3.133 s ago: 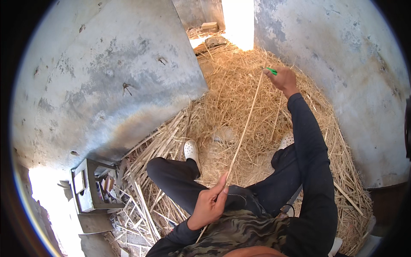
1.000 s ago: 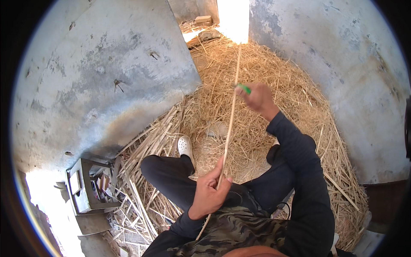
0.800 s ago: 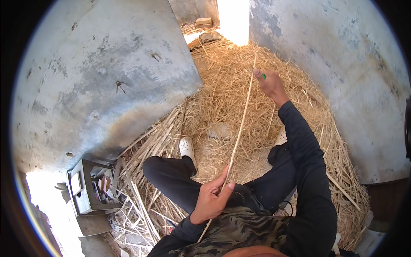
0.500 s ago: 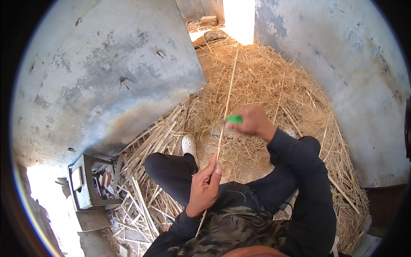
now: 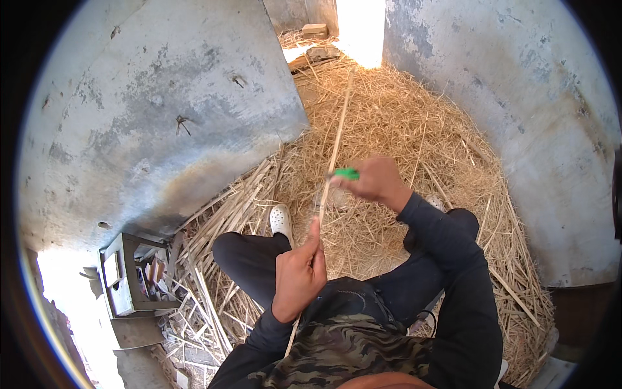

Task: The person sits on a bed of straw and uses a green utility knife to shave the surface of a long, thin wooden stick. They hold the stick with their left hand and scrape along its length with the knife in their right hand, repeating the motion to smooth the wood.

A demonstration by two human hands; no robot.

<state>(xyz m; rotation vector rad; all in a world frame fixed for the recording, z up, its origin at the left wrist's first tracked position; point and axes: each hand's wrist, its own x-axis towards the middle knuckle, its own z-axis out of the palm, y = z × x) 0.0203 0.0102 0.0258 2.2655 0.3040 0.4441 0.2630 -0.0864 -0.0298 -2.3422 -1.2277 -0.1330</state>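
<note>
My left hand (image 5: 299, 272) is closed around a long, thin, pale strip (image 5: 339, 129) that looks like split bamboo or cane. The strip slants from beside my lap up toward the bright doorway. My right hand (image 5: 379, 180), slightly blurred, grips a small green-handled tool (image 5: 348, 174). Its short dark end meets the strip a little beyond my left hand; its exact kind is too small and blurred to tell.
Straw-like shavings (image 5: 389, 117) cover the floor around my crossed legs. Longer strips (image 5: 227, 214) lie heaped at left, by a small wooden cabinet (image 5: 133, 279) holding odds and ends. Worn plastered walls (image 5: 155, 110) stand on both sides. A brick (image 5: 315, 30) lies near the doorway.
My left hand has turned and shifted slightly left and up, with its thumb now raised along the strip. My right hand and the green-handled tool have moved a little left and up.
</note>
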